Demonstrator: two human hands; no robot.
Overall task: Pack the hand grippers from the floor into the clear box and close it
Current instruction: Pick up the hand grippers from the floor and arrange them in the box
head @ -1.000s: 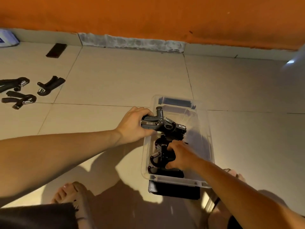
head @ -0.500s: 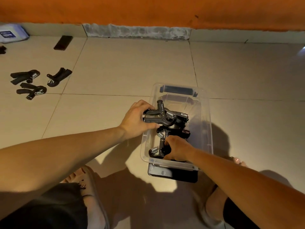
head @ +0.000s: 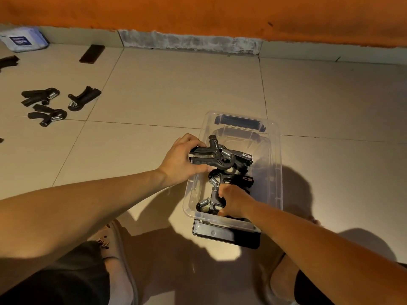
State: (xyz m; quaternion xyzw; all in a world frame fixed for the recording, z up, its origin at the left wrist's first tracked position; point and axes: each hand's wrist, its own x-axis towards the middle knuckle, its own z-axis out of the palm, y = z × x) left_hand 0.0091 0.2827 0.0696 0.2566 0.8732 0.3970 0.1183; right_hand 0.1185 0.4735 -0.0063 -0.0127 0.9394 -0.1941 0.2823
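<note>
Three black spring-loaded hand grippers [head: 47, 115] lie on the tiled floor [head: 176, 89] well to your left, nearest your left hand [head: 179, 160], which clasps a raised gripper [head: 217, 154] over the clear plastic box [head: 278, 172]. Your right hand [head: 234, 200] clasps another gripper [head: 212, 201] inside.

An orange wall [head: 198, 12] runs across the top, above a beige tiled floor [head: 176, 84]. At upper left lie a blue-and-white packet [head: 24, 39] and a flat dark slab [head: 92, 53]. A slipper [head: 119, 249] shows at lower left.
</note>
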